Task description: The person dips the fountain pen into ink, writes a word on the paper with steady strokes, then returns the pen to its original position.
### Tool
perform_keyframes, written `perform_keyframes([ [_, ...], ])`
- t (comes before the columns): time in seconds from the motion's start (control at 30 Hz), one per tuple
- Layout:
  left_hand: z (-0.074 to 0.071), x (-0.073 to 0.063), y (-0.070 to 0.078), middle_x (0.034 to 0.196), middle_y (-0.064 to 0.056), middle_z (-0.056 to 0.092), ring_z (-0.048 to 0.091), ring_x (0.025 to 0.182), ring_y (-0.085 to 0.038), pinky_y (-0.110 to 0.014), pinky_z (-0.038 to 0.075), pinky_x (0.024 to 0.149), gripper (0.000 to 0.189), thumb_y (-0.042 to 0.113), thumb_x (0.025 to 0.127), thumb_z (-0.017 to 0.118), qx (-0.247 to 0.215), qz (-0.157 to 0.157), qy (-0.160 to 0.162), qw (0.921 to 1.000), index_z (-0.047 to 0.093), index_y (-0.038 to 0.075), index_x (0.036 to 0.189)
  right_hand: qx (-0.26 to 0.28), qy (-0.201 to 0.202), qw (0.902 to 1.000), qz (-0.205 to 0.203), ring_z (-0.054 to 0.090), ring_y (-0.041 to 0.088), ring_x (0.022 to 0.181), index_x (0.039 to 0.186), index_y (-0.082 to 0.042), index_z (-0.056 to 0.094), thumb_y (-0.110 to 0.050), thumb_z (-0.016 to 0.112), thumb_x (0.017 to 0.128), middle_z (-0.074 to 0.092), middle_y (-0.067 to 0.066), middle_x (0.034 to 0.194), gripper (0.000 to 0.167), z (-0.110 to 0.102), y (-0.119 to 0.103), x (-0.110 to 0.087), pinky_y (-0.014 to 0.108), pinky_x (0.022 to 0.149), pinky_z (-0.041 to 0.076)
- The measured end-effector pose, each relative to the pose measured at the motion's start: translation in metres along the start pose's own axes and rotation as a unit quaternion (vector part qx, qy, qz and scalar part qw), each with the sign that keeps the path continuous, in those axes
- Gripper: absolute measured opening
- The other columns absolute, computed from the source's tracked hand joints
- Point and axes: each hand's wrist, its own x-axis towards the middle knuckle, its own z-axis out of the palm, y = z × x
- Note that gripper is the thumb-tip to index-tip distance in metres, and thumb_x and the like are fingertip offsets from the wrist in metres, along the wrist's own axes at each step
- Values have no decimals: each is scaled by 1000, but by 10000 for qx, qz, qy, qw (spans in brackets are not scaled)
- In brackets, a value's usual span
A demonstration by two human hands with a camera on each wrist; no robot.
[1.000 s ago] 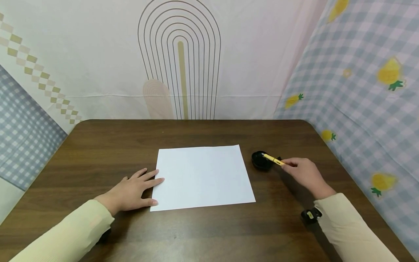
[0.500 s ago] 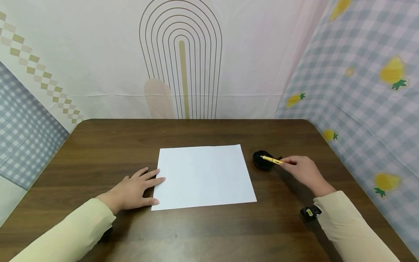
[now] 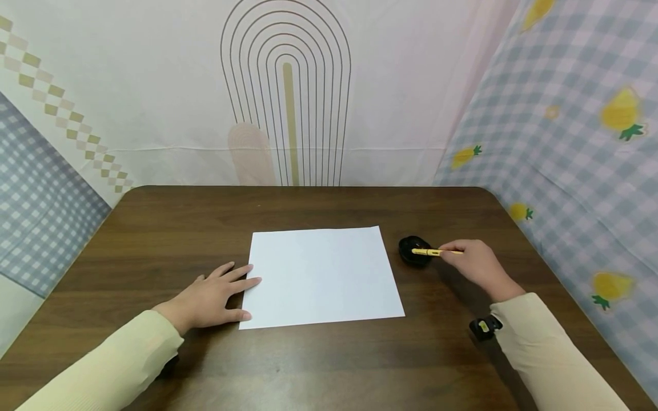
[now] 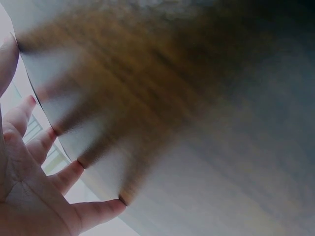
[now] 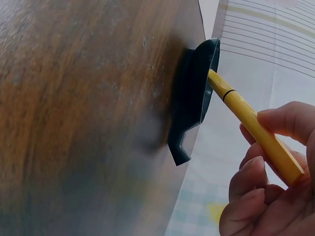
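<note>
In the head view, my left hand lies with spread fingers at the left edge of a blank white sheet of paper. The left wrist view shows those straight fingertips touching down on the surface. To the right of the sheet, a yellow pen is pinched between the thumb and fingers of my right hand. Its front end reaches over the rim into a shallow black dish with a short bent stub on one side. The dish wall hides the pen's very tip in the right wrist view.
Everything stands on a brown wood-grain table. A patterned white cloth hangs behind its back edge, and a checked blue cloth runs along the right. A small black device sits at my right wrist.
The pen has swung to lie nearly level across the head view, its rear end now showing past my right fingers. The left hand stays on the paper; the head view has shifted slightly.
</note>
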Motion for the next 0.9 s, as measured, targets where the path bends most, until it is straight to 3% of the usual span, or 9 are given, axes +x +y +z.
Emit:
perform_keyframes([
  [0.5, -1, 0, 1, 156, -8, 32, 25, 140, -46, -80, 27, 90, 72, 61, 85, 62, 17, 1, 2, 10000, 46, 26, 146, 37, 12, 10000, 68, 50, 22, 76, 111, 2, 70, -21, 56, 96, 67, 21, 106, 31, 0, 2, 3, 31, 63, 40],
  [0.9, 0, 0, 0, 156, -7, 32, 25, 140, -46, -80, 27, 90, 72, 60, 84, 63, 8, -33, -10, 10000, 46, 26, 146, 474, -127, 9980, 388, 56, 38, 104, 119, 3, 66, -27, 51, 99, 59, 27, 123, 40, -1, 7, 2, 45, 79, 47],
])
